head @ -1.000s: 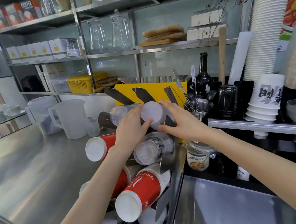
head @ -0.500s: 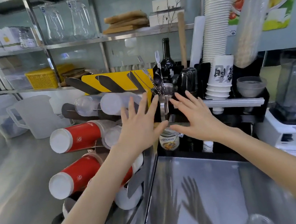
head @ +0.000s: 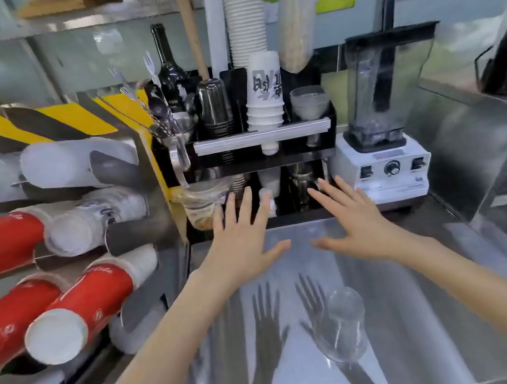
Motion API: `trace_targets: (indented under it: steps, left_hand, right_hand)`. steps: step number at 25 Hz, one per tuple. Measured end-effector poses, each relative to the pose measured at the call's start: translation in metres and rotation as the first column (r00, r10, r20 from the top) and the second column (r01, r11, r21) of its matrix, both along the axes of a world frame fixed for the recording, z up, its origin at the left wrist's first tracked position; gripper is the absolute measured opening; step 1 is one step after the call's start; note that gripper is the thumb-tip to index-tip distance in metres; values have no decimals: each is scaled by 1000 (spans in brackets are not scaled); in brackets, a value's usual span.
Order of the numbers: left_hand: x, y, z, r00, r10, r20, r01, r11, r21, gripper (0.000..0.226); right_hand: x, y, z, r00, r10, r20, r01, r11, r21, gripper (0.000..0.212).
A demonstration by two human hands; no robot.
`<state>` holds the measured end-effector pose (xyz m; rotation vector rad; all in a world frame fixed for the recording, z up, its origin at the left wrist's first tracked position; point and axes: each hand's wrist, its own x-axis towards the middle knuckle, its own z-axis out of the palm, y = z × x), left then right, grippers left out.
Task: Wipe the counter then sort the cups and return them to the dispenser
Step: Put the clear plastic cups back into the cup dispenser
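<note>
Head view: both hands hover palm-down over the steel desk [head: 430, 313], fingers spread and grasping nothing. The left hand [head: 241, 247] and right hand [head: 354, 225] are side by side, thumbs pointing toward each other with a gap between them; their shadows fall on the desk just below.

A clear cup [head: 341, 327] stands upside down on the desk, nearer the camera than the hands and below the right hand, touching neither.

At left is the dispenser [head: 138, 230], its tubes lying on their sides with cup stacks poking out toward the camera: red cups [head: 75, 313] in the lower rows and at the middle left, clear cups [head: 75, 163] in the upper rows. A yellow and black striped panel [head: 68, 120] sits behind it.

Straight ahead, past the fingertips, a black rack [head: 327, 143] holds a white cup stack [head: 265, 97] with dark lettering, a dark cup stack [head: 215, 105], a clear bowl [head: 309, 101] and a metal holder [head: 179, 130] of spoons and forks. A dark bottle [head: 168, 69] stands behind them, and a tall white stack [head: 243, 10] rises above. Below the rack, just beside the left fingertips, is a small plastic tub [head: 201, 206]. A blender [head: 384, 144] stands on the desk to the right of the rack.
</note>
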<state>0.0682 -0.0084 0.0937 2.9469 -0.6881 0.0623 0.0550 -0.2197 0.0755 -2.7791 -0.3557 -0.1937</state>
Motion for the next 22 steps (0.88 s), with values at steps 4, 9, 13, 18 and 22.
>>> trace_targets:
  steps: [4, 9, 13, 18, 22]
  left_hand:
    - [-11, -19, -42, 967, -137, -214, 124, 990, -73, 93]
    - [-31, -33, -108, 893, -203, -401, 129, 970, -204, 100]
    - [-50, -40, -152, 855, -114, -507, -36, 961, -276, 94]
    - [-63, -45, -179, 779, -55, -625, -207, 918, -338, 93]
    - [-61, -47, -182, 752, -62, -657, -257, 890, -378, 90]
  right_hand:
    - [-30, -18, -40, 995, -34, -96, 42, 996, 82, 87]
    - [-60, -21, -87, 969, -15, -248, 75, 969, 235, 99]
    - [-76, -17, -117, 932, -39, -360, 192, 896, 401, 104]
    - [-83, -18, -139, 915, -76, -397, 253, 873, 416, 91]
    - [-83, -20, -146, 922, -60, -381, 240, 864, 443, 78]
